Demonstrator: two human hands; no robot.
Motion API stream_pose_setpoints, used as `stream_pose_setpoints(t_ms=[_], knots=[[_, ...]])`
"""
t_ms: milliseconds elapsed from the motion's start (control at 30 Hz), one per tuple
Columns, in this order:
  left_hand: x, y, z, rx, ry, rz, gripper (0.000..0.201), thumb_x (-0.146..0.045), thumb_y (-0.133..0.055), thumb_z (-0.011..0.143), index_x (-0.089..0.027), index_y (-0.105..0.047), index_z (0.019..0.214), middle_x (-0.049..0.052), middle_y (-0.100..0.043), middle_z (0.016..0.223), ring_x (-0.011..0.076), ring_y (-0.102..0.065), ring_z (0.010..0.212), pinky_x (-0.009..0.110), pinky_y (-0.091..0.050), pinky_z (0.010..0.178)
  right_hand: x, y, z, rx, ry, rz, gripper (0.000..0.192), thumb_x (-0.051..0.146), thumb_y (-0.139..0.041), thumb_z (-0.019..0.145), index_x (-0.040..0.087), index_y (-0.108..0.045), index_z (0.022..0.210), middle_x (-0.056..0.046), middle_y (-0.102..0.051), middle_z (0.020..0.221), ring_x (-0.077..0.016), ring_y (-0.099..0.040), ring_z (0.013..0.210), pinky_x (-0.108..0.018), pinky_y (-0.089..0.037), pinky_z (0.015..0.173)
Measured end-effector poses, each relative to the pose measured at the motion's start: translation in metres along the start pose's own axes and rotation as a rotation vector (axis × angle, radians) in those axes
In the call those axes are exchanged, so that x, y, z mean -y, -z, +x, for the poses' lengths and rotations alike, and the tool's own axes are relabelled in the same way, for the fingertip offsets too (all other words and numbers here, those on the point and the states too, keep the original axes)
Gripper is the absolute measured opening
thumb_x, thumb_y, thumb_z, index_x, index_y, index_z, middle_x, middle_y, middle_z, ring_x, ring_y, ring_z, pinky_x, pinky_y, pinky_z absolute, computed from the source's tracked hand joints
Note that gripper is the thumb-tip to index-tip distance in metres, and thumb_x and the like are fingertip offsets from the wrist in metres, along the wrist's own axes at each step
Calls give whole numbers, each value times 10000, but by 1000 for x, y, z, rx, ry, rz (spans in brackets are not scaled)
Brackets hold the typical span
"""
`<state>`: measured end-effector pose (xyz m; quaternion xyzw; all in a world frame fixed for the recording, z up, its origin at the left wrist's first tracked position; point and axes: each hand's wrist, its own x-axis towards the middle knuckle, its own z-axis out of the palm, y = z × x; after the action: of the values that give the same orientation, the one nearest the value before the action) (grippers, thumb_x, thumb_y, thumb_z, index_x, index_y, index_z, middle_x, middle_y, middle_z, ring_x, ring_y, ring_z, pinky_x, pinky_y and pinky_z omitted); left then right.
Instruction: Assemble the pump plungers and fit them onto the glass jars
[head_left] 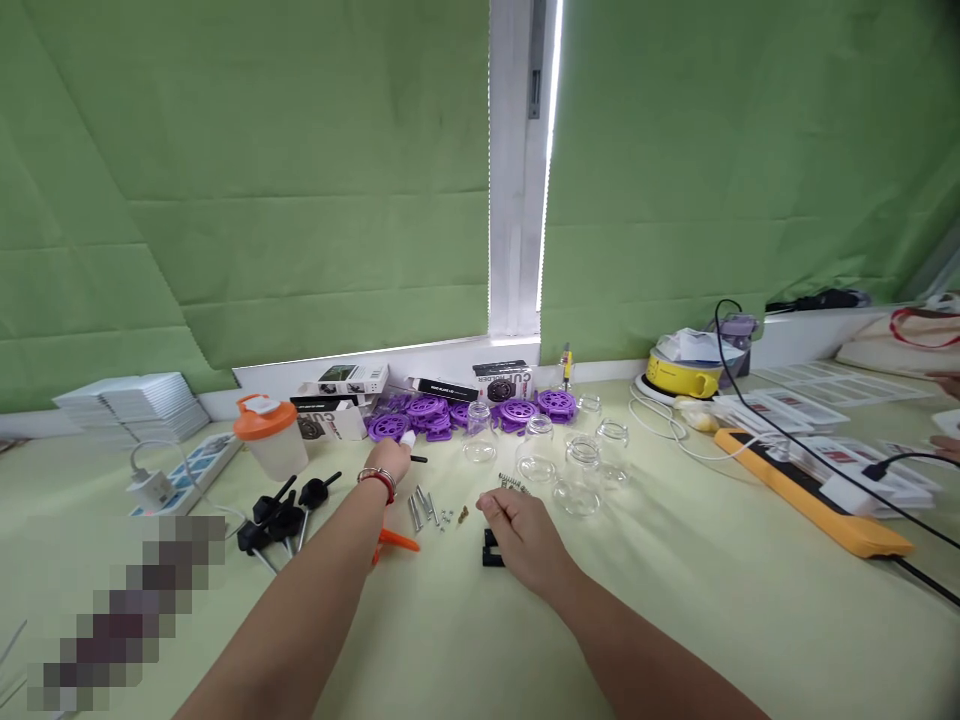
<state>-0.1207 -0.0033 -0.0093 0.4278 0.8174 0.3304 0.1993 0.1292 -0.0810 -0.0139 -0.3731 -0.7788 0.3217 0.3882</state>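
My left hand (389, 458) reaches to the purple wheel-shaped plastic parts (426, 410). Its fingers look curled, and a small white piece (407, 438) shows at their tips; what they grip is not clear. A short black rod (418, 459) shows just right of that hand. My right hand (519, 525) is closed above the table, its contents hidden. Black rectangular pieces (492, 556) lie partly under it, and springs (513, 483) lie behind it. Between my hands are long bolts (423, 507), small nuts (446, 517) and brass-coloured bits (463, 514). An orange part (396, 541) lies beside my left forearm.
Several glass jars (577, 480) stand right of centre. At left are black-knobbed metal rods (285, 518), an orange-lidded cup (268, 437) and a power strip (196, 470). Boxes (341, 417) line the back. An orange power strip (810, 495) and cables lie right; another person's hand (946, 445) shows at the edge.
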Motion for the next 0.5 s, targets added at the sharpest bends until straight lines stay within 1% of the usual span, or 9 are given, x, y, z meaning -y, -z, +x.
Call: stream_pose_setpoints(t_ms=[33, 100, 267, 400, 433, 500], knots=[[2, -6, 4, 16, 16, 21, 329, -322, -556, 867, -157, -544, 1152, 86, -575, 1142, 204, -588, 978, 389, -505, 808, 0, 0, 0, 4, -1, -3, 419, 416, -326, 926, 195, -268, 576, 25, -348, 538, -127, -365, 530, -256, -273, 540], [7, -17, 9, 41, 42, 64, 349, -321, -550, 872, -167, -527, 1185, 84, -558, 1181, 204, -579, 1002, 407, -503, 831, -1, 1, 0, 12, -2, -6, 424, 419, -317, 931, 193, -268, 576, 29, -340, 535, -123, -360, 527, -251, -277, 542], [14, -31, 17, 60, 54, 192, 347, -324, -545, 874, -152, -533, 1174, 93, -563, 1173, 207, -582, 990, 408, -504, 826, -4, 0, 0, 33, -5, -20, 418, 415, -319, 933, 190, -278, 583, 33, -343, 539, -118, -357, 530, -240, -275, 539], [14, -35, 16, 51, 27, 303, 349, -322, -549, 873, -155, -530, 1178, 89, -561, 1173, 201, -582, 989, 408, -505, 827, -4, -1, 0, 39, -14, -22, 411, 419, -330, 927, 193, -287, 587, 31, -350, 544, -122, -367, 537, -236, -277, 537], [13, -34, 14, 45, 13, 333, 349, -324, -549, 872, -157, -530, 1178, 88, -562, 1172, 201, -582, 988, 410, -505, 826, -5, -1, 0, 41, -17, -18, 409, 421, -332, 926, 195, -292, 588, 31, -351, 545, -122, -369, 537, -236, -281, 538], [11, -27, 8, 22, -32, 394, 336, -336, -529, 877, -134, -555, 1144, 119, -573, 1159, 227, -587, 993, 396, -498, 816, -6, -1, 1, 43, -23, -14, 412, 427, -332, 925, 196, -289, 587, 35, -338, 541, -119, -360, 528, -236, -283, 537]])
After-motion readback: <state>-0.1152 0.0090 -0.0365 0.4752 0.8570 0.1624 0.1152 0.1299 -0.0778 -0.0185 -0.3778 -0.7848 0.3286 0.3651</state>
